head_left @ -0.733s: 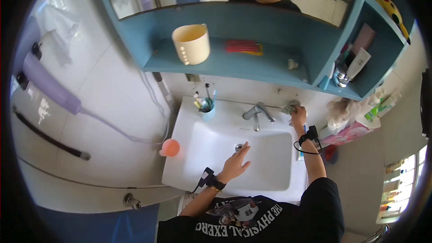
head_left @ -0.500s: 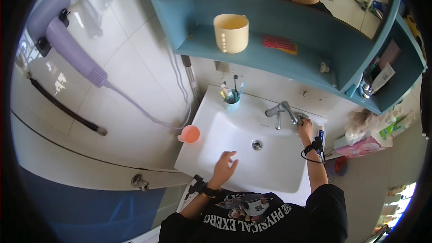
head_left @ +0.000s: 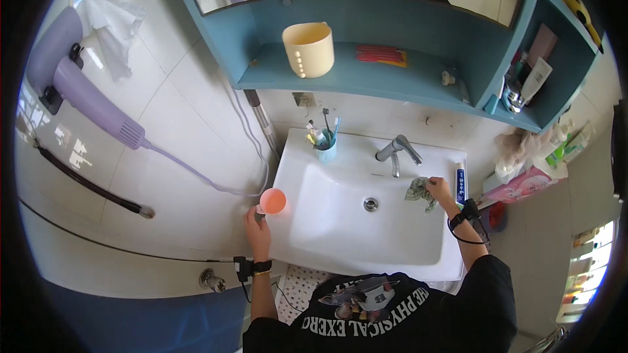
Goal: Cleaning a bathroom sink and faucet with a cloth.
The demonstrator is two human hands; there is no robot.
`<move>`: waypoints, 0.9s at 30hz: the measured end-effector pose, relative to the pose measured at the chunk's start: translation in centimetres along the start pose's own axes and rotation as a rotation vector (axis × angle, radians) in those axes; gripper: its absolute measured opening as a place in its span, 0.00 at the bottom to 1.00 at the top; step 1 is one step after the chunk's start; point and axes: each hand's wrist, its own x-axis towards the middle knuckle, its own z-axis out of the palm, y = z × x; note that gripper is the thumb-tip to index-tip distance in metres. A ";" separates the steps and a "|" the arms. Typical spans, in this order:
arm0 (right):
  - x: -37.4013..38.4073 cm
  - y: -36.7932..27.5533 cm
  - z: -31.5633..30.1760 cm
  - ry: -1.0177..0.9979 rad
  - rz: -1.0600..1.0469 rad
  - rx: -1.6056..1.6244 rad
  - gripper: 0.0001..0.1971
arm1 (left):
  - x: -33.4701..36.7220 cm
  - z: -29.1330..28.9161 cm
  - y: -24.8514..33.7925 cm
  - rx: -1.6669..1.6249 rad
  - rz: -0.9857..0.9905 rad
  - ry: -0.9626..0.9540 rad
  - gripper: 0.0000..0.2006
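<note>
At the left rim of the white sink stands a pink cup. My left hand is at its handle, fingers curled round it; the exact grip is partly hidden. Over the right side of the basin, my right hand pinches a crumpled grey-green patterned cloth, which hangs down from the fingers. The chrome faucet rises at the back of the sink, left of the cloth. Below it in the basin is the round drain.
A blue cup of toothbrushes stands at the sink's back left. A toothpaste tube lies on the right rim. Above hangs a blue shelf with a cream mug. A purple hair dryer hangs on the left wall.
My left hand has moved left from over the basin to the pink cup's handle. My right hand has brought the cloth from beside the faucet toward me, over the basin.
</note>
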 end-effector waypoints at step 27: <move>-12.6 -5.8 -1.1 -0.232 0.142 0.557 0.12 | 3.2 -4.6 25.2 -0.946 0.021 -0.530 0.02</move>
